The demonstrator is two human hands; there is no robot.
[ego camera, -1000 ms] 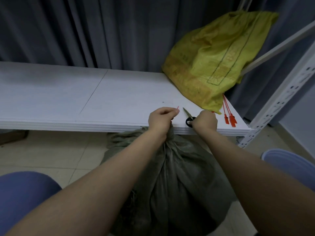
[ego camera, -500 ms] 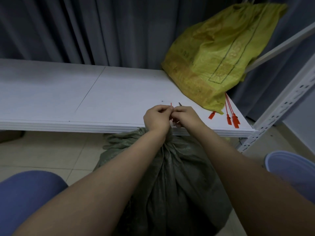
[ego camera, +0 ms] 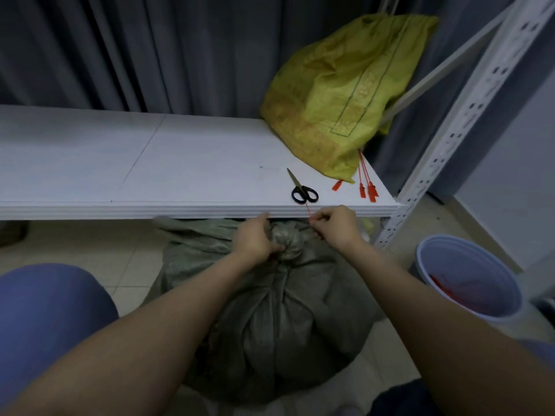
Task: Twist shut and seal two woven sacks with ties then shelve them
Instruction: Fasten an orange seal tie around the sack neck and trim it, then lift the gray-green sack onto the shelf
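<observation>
Grey-green sack (ego camera: pixel 279 319), yellow sack (ego camera: pixel 339 94), red ties (ego camera: pixel 368 184), black-handled scissors (ego camera: pixel 301 189)

My left hand (ego camera: pixel 255 240) grips the twisted neck of the grey-green sack (ego camera: pixel 279 310) on the floor. My right hand (ego camera: pixel 335 225) pinches a thin red tie (ego camera: pixel 308 212). Scissors (ego camera: pixel 303 192) lie on the shelf (ego camera: pixel 150 175) near a yellow sack (ego camera: pixel 339 94).

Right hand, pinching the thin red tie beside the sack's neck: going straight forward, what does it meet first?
Probably the front edge of the white shelf board, just beyond the right hand; the black-handled scissors lie above that edge. Depth is uncertain.
</observation>
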